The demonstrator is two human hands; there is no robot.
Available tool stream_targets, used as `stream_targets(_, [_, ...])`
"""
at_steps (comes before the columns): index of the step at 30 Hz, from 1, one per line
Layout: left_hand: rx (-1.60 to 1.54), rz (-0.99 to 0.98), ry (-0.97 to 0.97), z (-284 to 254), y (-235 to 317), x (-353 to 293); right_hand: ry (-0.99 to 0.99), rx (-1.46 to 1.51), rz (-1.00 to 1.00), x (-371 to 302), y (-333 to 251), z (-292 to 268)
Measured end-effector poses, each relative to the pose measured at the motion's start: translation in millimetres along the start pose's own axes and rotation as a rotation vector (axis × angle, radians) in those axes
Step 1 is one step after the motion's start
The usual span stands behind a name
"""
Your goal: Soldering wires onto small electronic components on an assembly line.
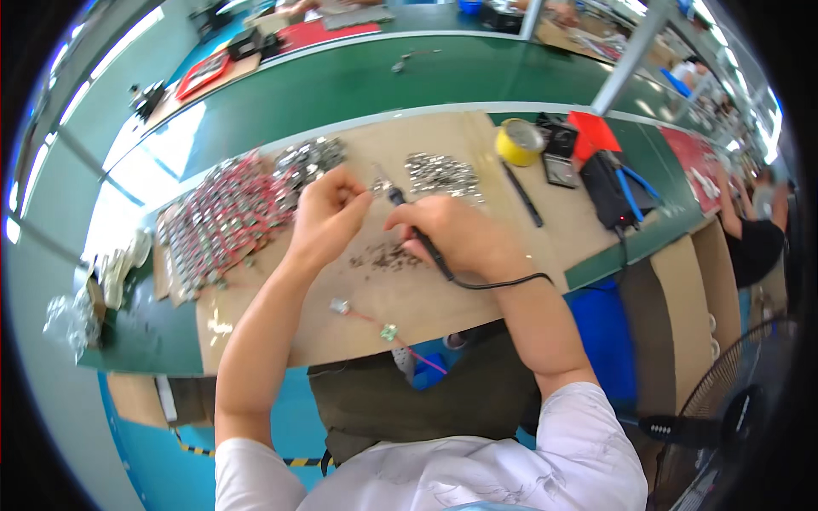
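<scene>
Where the right hand (458,230) closes: around the soldering iron (432,252), its tip pointing ahead, leftward.
Left hand (326,217): fingers curled, just left of the right hand, apart; its contents cannot be told.
Wired parts (217,223): heaped left of the left hand.
Metal pieces (441,176): beyond the right hand.

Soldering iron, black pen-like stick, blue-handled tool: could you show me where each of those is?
Soldering iron (433,254): head view, on its dark handle.
Black pen-like stick (522,195): head view, middle of its length.
Blue-handled tool (630,194): head view, on one blue handle.
</scene>
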State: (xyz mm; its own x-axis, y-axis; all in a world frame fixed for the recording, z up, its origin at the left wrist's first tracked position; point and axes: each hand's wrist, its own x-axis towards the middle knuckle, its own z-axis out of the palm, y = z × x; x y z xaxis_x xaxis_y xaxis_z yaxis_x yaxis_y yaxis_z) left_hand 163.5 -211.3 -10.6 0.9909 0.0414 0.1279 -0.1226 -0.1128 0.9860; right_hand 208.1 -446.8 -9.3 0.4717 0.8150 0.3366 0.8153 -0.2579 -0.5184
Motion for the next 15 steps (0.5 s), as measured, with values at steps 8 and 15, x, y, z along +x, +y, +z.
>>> stream_targets(8, [-0.037, -0.158, 0.138, 2, -18, -12, 0.292, 0.06, 0.101, -15, -8, -3])
stream_targets(15, [0.275, 0.03, 0.049, 14, -23, -14, 0.72, 0.302, 0.18, -77, -14, 40])
